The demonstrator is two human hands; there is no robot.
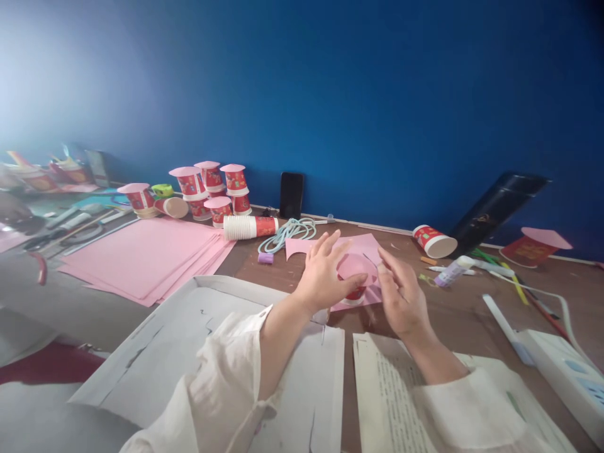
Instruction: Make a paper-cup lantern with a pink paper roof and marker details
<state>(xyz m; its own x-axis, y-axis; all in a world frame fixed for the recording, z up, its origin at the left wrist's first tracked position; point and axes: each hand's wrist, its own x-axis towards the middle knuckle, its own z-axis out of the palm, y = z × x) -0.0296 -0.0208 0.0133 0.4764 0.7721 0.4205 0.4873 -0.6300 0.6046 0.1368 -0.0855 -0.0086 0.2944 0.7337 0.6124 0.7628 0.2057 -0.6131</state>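
White sleeve [212, 384] nearest; pink disc [359, 265] on red cup [355, 296] at 3 o'clock from nearer left hand [325, 275], fingers spread, right hand [402, 294] pinching thin tool [370, 258] toward 10 o'clock.

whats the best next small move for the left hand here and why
Probably press the round pink paper disc lightly onto the red printed paper cup beneath it: the open left hand is spread over both, and several red paper cups at the back left wear similar pink discs on top.

There are 7 pink discs [355, 267], 1 black phone [291, 195], 1 power strip [561, 358].
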